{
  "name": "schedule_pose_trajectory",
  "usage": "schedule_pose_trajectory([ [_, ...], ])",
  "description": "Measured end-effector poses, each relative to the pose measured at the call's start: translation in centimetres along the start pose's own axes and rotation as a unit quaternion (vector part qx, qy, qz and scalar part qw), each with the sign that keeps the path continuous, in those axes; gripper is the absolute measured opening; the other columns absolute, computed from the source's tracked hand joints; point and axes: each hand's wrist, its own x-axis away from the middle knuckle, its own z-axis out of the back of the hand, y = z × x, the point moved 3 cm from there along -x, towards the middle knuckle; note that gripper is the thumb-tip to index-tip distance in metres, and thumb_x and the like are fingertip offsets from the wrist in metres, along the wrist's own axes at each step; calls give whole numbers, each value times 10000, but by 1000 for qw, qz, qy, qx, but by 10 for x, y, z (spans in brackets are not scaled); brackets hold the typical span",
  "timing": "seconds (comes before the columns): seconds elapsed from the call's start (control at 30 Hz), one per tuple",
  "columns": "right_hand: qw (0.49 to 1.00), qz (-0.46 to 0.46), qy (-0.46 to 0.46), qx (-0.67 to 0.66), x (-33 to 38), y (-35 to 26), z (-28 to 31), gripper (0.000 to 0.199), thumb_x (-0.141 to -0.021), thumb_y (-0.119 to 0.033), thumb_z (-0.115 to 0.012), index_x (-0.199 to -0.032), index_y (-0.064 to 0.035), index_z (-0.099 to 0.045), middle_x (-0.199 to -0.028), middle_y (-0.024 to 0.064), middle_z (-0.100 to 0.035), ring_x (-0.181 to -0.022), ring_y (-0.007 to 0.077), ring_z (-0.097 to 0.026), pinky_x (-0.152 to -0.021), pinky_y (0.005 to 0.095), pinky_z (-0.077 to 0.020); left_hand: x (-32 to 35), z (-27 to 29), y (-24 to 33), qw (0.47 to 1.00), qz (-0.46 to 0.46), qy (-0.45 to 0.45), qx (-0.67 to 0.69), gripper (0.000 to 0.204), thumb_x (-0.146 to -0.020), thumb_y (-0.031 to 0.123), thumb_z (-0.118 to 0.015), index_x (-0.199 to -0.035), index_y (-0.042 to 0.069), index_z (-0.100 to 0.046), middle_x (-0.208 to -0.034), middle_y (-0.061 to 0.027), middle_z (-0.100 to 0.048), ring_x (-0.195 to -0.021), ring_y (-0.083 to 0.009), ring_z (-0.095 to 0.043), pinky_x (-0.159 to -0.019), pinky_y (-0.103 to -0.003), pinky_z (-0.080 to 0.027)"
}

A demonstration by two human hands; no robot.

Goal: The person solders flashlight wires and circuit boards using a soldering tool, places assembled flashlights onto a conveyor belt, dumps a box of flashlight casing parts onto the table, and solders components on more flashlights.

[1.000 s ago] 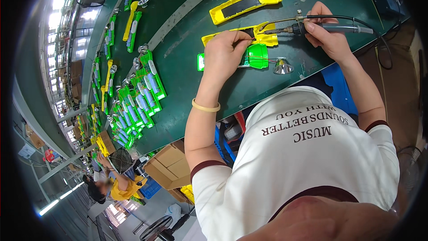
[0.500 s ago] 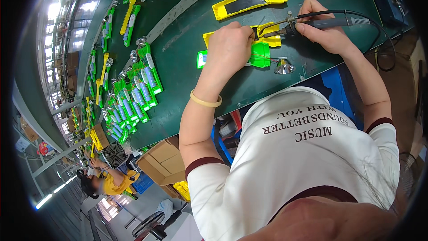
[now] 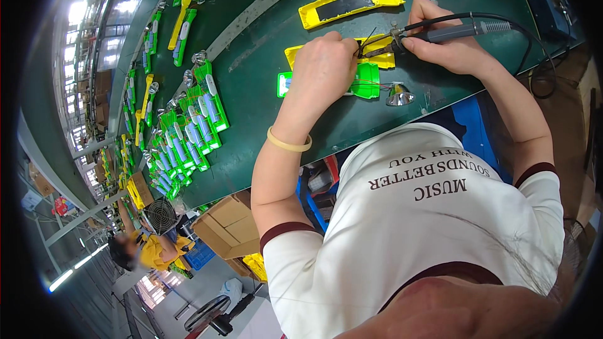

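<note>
Green flashlight shell (image 3: 364, 81) lying flat on dark green bench (image 3: 264, 75), near its front edge: bright green plastic, elongated, opened up, pale battery cell showing at left end, thin wires running across top. Partly covered by left hand. Second shell, yellow (image 3: 377, 51), just behind green shell, touching or overlapping it; cannot tell which. Third yellow housing (image 3: 350, 4) with dark panel farther back from green shell, well apart. Small silver reflector cone (image 3: 399, 95) just right of green shell, on bench.

Left hand (image 3: 323, 75) resting over middle of green shell, fingers curled down and closed, pinching thin wire at shell's top edge; exact fingertip contact hidden. Yellowish band on that wrist.

Right hand (image 3: 449, 47) right of green shell, closed in pen grip around grey soldering iron (image 3: 440, 32), black cord trailing off right. Iron tip pointing left, meeting wires just above green shell, beside left fingertips.

Far left of green shell: rows of more green shells (image 3: 188, 132) with battery cells, laid out along bench. Cardboard boxes (image 3: 229, 226) below bench edge, on near side of green shell.
</note>
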Motion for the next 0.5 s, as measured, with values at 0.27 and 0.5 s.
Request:
schedule_pose_trajectory([
  [0.27,1000,0,19,16,14,-16,11,247,-746,-162,-625,-767,-59,-401,-684,19,-428,-615,100,-377,-544,250,-317,-2,-1,0,1000,12,-3,-2,81,-730,107,-584,-745,55,-645,-688,-112,-567,-646,-291,-581,-606,-379,-477],
  [0.5,970,-58,104,-213,19,-8,12,236,-864,-237,-571,-902,-73,-406,-711,64,-562,-530,77,-503,-453,186,-382,0,-4,-1,1000,6,12,-13,100,-733,129,-579,-742,55,-646,-689,-117,-575,-651,-295,-584,-610,-384,-477],
])
